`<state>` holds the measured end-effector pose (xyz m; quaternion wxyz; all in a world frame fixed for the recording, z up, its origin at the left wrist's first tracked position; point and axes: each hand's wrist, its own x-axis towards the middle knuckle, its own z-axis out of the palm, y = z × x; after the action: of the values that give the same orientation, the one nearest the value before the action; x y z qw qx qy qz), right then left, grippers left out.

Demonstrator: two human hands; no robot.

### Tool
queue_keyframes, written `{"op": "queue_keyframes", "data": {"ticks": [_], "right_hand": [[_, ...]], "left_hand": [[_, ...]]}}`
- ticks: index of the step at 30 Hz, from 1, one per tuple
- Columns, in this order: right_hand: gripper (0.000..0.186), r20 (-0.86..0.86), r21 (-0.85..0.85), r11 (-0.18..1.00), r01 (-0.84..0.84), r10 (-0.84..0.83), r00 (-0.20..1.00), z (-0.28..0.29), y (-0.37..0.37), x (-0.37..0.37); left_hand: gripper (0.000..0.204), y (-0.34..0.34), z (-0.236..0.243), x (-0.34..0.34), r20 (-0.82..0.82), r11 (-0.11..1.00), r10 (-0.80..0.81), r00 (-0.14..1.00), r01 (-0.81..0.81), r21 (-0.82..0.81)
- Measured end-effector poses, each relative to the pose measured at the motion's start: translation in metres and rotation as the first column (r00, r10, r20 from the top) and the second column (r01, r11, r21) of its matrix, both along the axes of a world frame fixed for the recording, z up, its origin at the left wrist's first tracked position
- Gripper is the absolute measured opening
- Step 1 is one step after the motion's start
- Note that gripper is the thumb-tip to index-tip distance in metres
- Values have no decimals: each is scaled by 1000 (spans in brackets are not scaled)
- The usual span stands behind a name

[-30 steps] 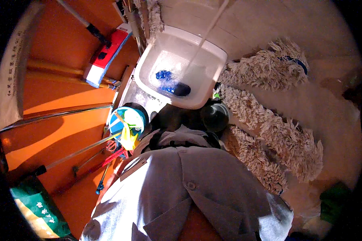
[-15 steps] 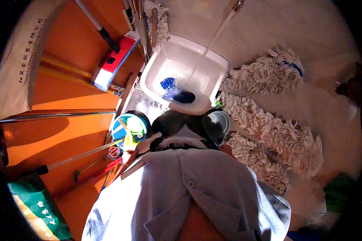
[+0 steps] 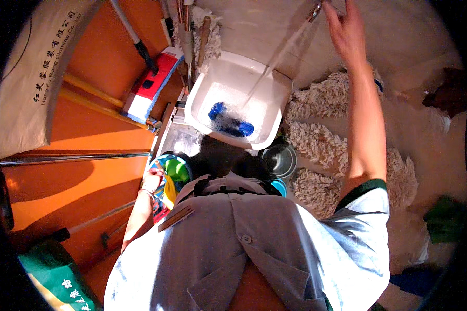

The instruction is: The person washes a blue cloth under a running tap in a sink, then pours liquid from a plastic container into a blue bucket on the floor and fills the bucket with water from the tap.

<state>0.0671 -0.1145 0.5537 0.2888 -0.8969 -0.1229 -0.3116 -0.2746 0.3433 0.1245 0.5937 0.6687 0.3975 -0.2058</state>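
My right hand [image 3: 346, 32] reaches up to the metal tap [image 3: 314, 11], its thumb and a finger spread apart beside it; the fingertips run toward the top edge. A stream of water falls from the tap into the white sink [image 3: 198, 103]. Two bunched blue items [image 3: 245, 128] lie in the sudsy water; whether they are cloths I cannot tell. Low on the left, my left hand [image 3: 152, 180] is closed at the rim of a blue bucket [image 3: 166, 159]; what its fingers hold is hidden. The bucket holds a green item [image 3: 177, 170] and a yellow cloth [image 3: 169, 193].
Shaggy pale mop heads [image 3: 316, 142] lie to the right of the sink. A red-and-white flat mop [image 3: 153, 83] leans against the orange wall. Below the sink's right corner stands a grey bucket [image 3: 278, 160]. A large cardboard box [image 3: 23, 119] is at far left, a green bag [image 3: 57, 274] below it.
My right arm has come into view, raised to the tap. My left hand has shifted left to the bucket's outer side. Both blue items now show more clearly in the sink.
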Motion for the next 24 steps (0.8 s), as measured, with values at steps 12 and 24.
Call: {"op": "queue_keyframes", "data": {"ticks": [12, 24], "right_hand": [[45, -55, -293, 904, 312, -342, 938, 18, 12, 88], [37, -51, -292, 913, 285, -312, 949, 22, 32, 65]], "left_hand": [[17, 51, -68, -92, -136, 990, -9, 991, -10, -143], [21, 60, -93, -119, -241, 1000, -10, 970, 12, 8]]}}
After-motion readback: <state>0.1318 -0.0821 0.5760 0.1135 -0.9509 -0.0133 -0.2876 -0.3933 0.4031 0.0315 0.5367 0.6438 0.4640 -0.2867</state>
